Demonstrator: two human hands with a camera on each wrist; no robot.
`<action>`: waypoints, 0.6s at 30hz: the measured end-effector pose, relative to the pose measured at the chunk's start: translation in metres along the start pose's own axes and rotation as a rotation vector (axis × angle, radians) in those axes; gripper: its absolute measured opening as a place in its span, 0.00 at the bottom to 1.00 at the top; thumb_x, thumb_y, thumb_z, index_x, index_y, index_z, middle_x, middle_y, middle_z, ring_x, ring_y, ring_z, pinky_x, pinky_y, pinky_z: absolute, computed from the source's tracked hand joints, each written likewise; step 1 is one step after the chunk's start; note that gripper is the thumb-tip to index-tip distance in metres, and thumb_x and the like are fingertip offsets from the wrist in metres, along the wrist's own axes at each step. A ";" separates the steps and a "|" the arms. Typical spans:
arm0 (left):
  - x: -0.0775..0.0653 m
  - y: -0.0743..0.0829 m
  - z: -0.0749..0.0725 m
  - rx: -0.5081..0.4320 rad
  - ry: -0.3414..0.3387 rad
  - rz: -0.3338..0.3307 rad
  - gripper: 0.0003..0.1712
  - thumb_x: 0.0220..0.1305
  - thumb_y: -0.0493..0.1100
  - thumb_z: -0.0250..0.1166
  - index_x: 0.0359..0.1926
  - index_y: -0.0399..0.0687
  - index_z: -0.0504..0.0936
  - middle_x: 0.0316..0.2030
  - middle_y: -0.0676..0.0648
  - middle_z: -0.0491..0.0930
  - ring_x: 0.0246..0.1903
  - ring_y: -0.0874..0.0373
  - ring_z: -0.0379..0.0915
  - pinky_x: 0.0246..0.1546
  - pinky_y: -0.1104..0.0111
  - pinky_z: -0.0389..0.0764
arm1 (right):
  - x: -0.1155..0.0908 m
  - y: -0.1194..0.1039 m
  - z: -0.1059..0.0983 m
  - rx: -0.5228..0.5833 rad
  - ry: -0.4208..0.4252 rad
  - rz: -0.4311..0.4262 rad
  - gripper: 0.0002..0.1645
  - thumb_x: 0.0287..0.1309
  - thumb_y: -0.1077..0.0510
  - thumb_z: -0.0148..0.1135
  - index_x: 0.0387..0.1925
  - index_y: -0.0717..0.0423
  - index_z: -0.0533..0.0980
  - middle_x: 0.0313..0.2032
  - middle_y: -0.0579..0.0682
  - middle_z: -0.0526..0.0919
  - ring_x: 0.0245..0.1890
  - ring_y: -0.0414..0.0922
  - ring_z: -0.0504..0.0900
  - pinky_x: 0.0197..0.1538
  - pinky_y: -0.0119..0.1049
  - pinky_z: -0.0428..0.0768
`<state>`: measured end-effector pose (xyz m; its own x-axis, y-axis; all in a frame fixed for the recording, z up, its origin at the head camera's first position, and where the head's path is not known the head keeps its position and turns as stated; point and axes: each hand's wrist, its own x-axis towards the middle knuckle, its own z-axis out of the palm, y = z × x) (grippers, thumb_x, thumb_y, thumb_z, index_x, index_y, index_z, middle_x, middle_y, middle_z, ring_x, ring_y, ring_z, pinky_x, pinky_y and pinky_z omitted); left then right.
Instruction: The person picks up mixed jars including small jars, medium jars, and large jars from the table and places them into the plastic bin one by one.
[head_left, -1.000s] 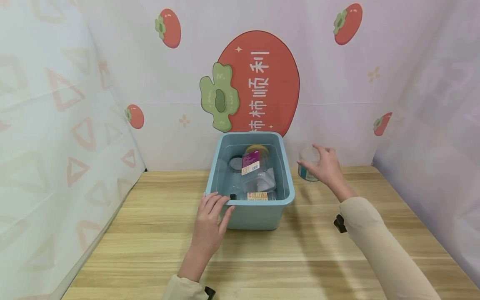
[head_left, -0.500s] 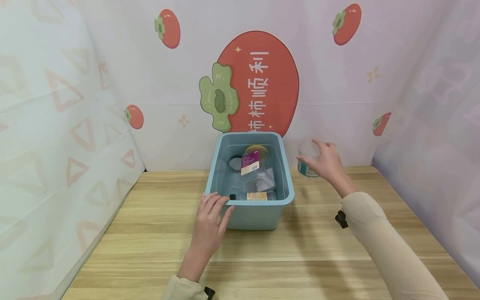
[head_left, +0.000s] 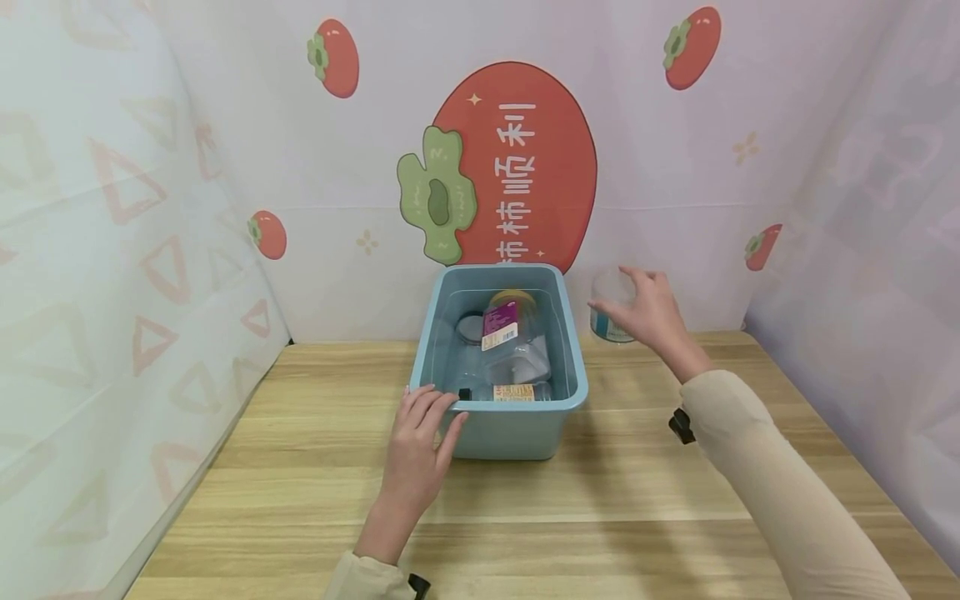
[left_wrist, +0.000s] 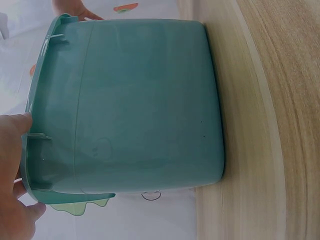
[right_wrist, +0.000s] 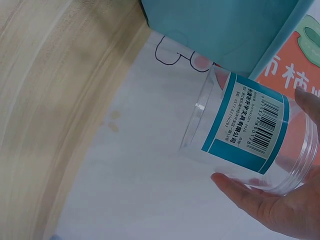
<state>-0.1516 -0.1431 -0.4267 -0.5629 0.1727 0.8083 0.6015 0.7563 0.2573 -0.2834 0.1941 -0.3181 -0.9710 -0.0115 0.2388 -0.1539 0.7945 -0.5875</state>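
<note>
In the head view, my right hand [head_left: 654, 315] grips a clear plastic jar [head_left: 612, 327] with a teal-edged barcode label, to the right of a blue plastic bin [head_left: 510, 433]. The right wrist view has the jar [right_wrist: 245, 125] between thumb and fingers, tilted in that image and off the table. My left hand [head_left: 420, 450] holds the bin's front-left rim, fingers over the edge and thumb on the outside. From the left wrist, the fingers [left_wrist: 17, 175] show at the rim beside the bin's wall [left_wrist: 135, 105].
Inside the bin lie several clear containers: a purple-labelled one [head_left: 500, 325], a jar with a yellow lid [head_left: 513, 296] and one with an orange label [head_left: 514, 392]. A dark round lid [head_left: 471, 327] lies there too. Printed cloth [head_left: 337, 275] hangs behind the wooden table [head_left: 315, 467].
My right hand has raised the jar off the table and shifted it slightly left toward the bin. The left hand keeps its place on the rim.
</note>
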 end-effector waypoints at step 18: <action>0.000 -0.001 -0.002 0.004 -0.010 0.005 0.14 0.67 0.41 0.74 0.48 0.37 0.86 0.45 0.41 0.86 0.57 0.40 0.78 0.67 0.34 0.72 | 0.008 -0.018 -0.012 0.006 0.019 -0.042 0.52 0.66 0.42 0.71 0.78 0.65 0.61 0.71 0.77 0.61 0.70 0.72 0.64 0.69 0.70 0.71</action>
<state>-0.1510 -0.1446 -0.4256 -0.5656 0.1828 0.8041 0.6024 0.7576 0.2515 -0.2858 0.1869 -0.2967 -0.9602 -0.0330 0.2775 -0.1951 0.7899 -0.5814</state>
